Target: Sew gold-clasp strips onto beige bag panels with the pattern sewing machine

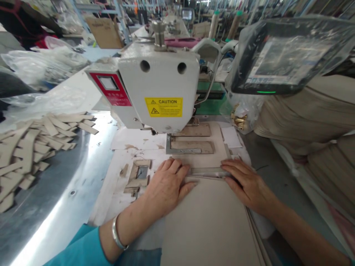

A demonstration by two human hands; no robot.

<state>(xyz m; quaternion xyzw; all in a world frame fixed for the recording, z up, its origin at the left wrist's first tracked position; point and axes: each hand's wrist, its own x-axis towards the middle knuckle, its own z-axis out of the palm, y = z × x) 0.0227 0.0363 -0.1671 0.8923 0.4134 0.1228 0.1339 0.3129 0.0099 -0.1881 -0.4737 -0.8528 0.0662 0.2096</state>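
A beige flat panel (201,161) lies under the head of a sewing machine (159,79), beneath a metal clamp frame (184,150). My left hand (169,184) rests at the panel's left near edge, fingers stretched forward and thumb apart. At the right edge, my right hand (247,183) lies with its fingers extended along the panel. Both hands touch the panel and appear open. Below them, closest to me, sits a stack of similar beige panels (208,221). The needle area is partly hidden by the machine head.
Many beige strips (30,147) are heaped on the metal table at left. A plastic-wrapped control screen (288,61) hangs at right, above a bag of gold-coloured metal parts (240,120). Large beige stacks (307,107) stand at far right. A small cut template (138,174) lies left of my left hand.
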